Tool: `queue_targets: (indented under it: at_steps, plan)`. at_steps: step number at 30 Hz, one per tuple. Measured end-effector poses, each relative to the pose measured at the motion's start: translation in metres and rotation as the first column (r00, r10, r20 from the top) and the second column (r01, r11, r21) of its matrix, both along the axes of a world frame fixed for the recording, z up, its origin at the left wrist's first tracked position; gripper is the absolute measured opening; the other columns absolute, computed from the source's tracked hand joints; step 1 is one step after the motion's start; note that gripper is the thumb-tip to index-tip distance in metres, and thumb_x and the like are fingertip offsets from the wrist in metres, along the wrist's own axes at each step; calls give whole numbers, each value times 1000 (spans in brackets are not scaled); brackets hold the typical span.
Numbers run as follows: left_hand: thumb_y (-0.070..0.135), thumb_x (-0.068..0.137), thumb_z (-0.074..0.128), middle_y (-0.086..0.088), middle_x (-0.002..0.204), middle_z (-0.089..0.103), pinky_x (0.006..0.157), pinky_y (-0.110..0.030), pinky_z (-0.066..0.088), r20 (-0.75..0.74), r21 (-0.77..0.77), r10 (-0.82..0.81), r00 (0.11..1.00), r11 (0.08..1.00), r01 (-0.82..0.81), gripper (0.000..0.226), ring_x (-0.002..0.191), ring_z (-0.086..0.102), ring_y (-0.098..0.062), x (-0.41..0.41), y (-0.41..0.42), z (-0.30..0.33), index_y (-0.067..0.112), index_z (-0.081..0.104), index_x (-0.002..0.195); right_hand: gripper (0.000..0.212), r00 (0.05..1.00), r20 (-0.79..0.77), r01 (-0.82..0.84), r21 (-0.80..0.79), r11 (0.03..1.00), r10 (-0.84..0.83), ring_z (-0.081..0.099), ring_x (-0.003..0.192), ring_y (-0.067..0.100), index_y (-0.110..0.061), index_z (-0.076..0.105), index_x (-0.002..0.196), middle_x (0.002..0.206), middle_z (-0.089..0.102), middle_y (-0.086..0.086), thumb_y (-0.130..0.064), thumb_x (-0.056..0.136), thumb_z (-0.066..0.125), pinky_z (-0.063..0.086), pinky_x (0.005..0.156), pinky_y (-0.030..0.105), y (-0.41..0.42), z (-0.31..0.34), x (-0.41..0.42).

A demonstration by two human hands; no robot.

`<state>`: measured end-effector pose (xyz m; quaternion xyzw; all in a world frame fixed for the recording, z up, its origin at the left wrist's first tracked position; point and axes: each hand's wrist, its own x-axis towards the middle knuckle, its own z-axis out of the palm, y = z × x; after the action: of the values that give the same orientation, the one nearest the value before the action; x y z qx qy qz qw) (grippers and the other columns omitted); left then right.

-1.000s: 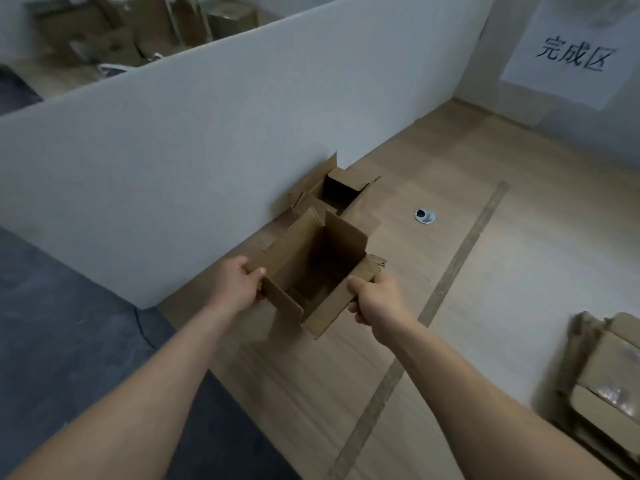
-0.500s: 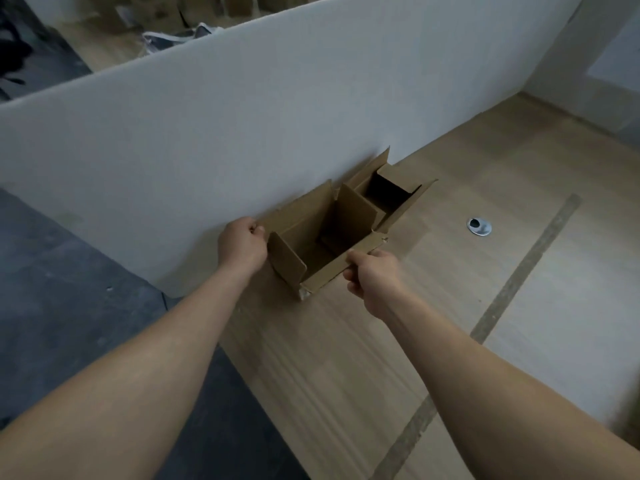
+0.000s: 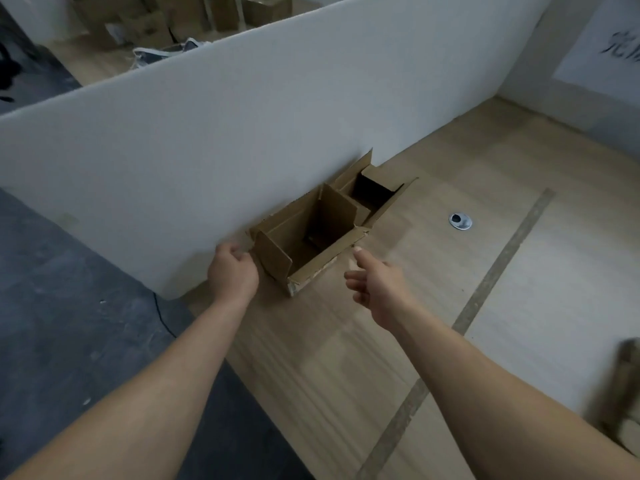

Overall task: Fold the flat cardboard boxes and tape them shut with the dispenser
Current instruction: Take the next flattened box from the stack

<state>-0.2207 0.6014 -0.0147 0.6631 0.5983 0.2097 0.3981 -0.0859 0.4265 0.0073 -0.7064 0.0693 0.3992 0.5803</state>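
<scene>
Boxes [image 3: 308,237] stood open by the wall; our left hand [image 3: 232,274] curled beside one, empty, right hand [image 3: 375,285] open; sign [image 3: 602,39] too blurred.

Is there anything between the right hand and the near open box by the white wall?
Nothing visible. Only bare wooden floor lies between the right hand and the near box; the hand is open and apart from its flap.

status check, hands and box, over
Left hand loosely curled beside near box, holding nothing. Right hand open, off it. Box upright, flaps open, against partition. Nothing blocking.
</scene>
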Motion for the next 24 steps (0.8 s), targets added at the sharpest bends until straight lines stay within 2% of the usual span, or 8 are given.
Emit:
queue_targets:
  at_steps: [3, 6, 9, 11, 14, 17, 20, 24]
  plan:
    - [11, 98, 51, -7, 110, 59, 75, -34, 48, 36, 15, 3, 999, 1000, -4, 22, 97, 60, -25, -7, -42, -1, 13, 51, 120, 36, 999, 35, 36, 8, 999, -36, 62, 76, 19, -9, 58, 118, 101, 69, 16, -40, 99, 62, 51, 63, 30, -33, 6, 3]
    - [9, 95, 56, 0, 102, 54, 66, -23, 45, 66, 84, -192, 979, 979, 187, 16, 86, 58, -15, -7, -98, -4, 20, 50, 105, 30, 993, 84, 82, 12, 997, -83, 61, 72, 17, -8, 62, 115, 93, 66, 11, -33, 98, 64, 49, 59, 29, -80, 8, 5]
    - [9, 90, 60, -4, 101, 57, 68, -20, 41, 55, 143, -436, 898, 894, 425, 17, 87, 57, -20, 10, -163, -9, 15, 55, 105, 25, 977, 133, 164, 13, 986, -165, 60, 66, 16, -5, 67, 112, 84, 64, 7, -23, 94, 68, 45, 52, 27, -141, 8, 5]
    - [6, 84, 63, -8, 100, 60, 72, -28, 44, 41, 181, -526, 849, 840, 512, 22, 88, 57, -25, 28, -209, -9, 11, 59, 105, 19, 961, 165, 226, 1, 974, -223, 60, 65, 16, -6, 67, 109, 82, 64, 6, -17, 94, 67, 44, 50, 27, -190, 8, 5]
    - [3, 79, 64, -9, 105, 61, 78, -31, 43, 53, 212, -604, 795, 785, 583, 29, 81, 56, -23, 51, -277, 2, 9, 61, 107, 24, 924, 227, 320, -23, 947, -307, 63, 70, 15, -8, 66, 115, 94, 69, 8, -15, 92, 68, 47, 53, 28, -270, 10, 4]
    - [3, 79, 67, -10, 107, 58, 79, -30, 43, 36, 262, -698, 715, 697, 667, 31, 77, 53, -18, 65, -345, 13, 7, 62, 110, 28, 888, 297, 381, -48, 924, -351, 66, 79, 15, -16, 64, 118, 102, 71, 6, -17, 90, 71, 53, 62, 32, -351, 10, 0]
    - [10, 81, 73, -12, 113, 58, 84, -32, 44, -21, 247, -797, 604, 581, 776, 41, 89, 59, -24, 74, -411, 14, 4, 60, 119, 37, 844, 400, 438, -132, 889, -357, 68, 92, 18, -16, 69, 120, 100, 72, -1, -19, 84, 75, 60, 86, 44, -433, 6, -6]
    - [22, 84, 74, -10, 136, 50, 102, -32, 40, -139, 143, -875, 463, 445, 884, 61, 121, 52, -25, 81, -477, 6, 9, 49, 138, 63, 831, 539, 415, -440, 796, -136, 53, 129, 21, -21, 54, 143, 139, 58, 1, -13, 82, 72, 46, 108, 38, -532, -1, -9]
